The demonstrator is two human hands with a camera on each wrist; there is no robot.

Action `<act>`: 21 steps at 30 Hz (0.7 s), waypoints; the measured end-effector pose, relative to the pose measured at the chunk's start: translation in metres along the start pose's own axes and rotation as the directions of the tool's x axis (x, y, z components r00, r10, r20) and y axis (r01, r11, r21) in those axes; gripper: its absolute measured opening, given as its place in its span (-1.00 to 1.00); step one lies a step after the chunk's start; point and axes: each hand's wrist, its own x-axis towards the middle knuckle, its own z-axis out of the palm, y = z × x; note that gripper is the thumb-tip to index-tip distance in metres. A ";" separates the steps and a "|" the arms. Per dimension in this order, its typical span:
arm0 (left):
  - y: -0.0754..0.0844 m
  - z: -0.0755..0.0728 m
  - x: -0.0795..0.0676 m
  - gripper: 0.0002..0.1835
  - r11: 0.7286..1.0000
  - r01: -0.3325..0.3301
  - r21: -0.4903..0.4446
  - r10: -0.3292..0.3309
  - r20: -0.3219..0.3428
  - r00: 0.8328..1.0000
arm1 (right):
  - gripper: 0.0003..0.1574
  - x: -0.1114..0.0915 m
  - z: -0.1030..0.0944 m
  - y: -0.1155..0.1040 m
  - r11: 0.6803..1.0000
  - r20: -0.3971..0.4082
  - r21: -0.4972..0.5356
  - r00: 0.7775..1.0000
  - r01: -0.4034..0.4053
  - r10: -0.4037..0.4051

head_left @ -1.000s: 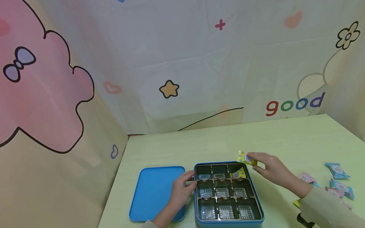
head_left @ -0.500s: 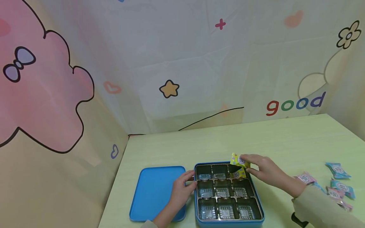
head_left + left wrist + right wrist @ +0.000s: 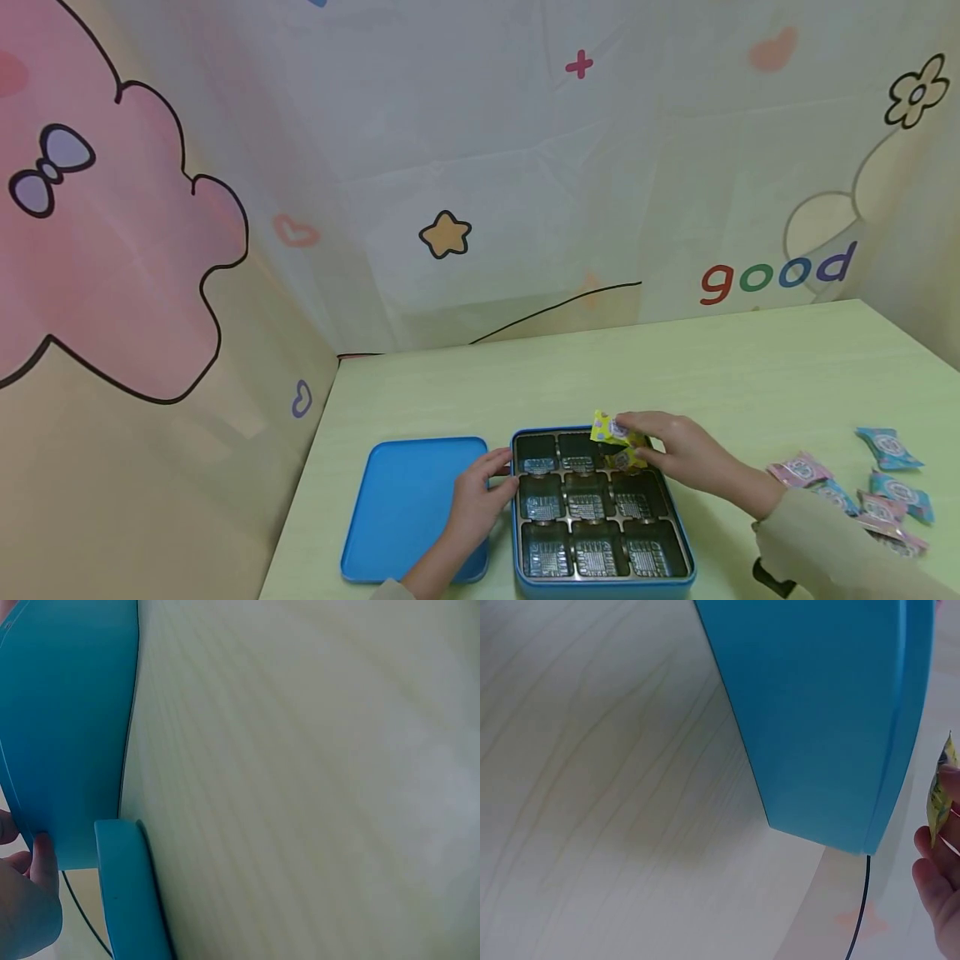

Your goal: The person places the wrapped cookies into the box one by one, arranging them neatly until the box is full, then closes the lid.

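Observation:
A blue tin (image 3: 603,590) holds a dark tray divided into several compartments. My right hand (image 3: 686,454) pinches a yellow wrapped candy (image 3: 604,427) over the back right compartment, where another yellow candy (image 3: 621,460) lies partly hidden under it. Seen from the right wrist, the held candy (image 3: 939,799) is edge-on above the tin's rim level, between thumb and fingers. Against the tin's left side rests my left hand (image 3: 477,496), fingers spread along the edge. The left wrist view has its fingertips (image 3: 45,851) touching the blue wall (image 3: 67,735).
Left of the tin lies its flat blue lid (image 3: 412,508), partly behind the left forearm. Several pink and blue wrapped candies (image 3: 888,450) are scattered on the pale wooden table (image 3: 750,367) at right, some beside the right sleeve. A printed cloth (image 3: 510,167) hangs behind.
My right hand has moved left with the yellow candy, from the tin's back right corner to over the compartment. The left hand stays in place.

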 end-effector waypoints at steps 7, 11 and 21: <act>-0.003 0.000 0.001 -0.62 1.000 -0.003 0.006 0.003 -0.004 1.000 | -0.42 0.003 0.004 -0.002 0.998 -0.003 -0.057 0.999 0.040 -0.041; -0.003 0.000 0.001 -0.62 1.000 -0.003 0.008 0.003 0.000 1.000 | -0.42 0.005 0.004 -0.005 0.998 0.016 -0.046 0.999 0.042 -0.041; -0.006 0.000 0.002 -0.61 1.000 -0.002 0.005 0.002 0.008 1.000 | -0.45 0.011 0.009 -0.011 1.000 0.089 0.004 0.996 0.018 -0.019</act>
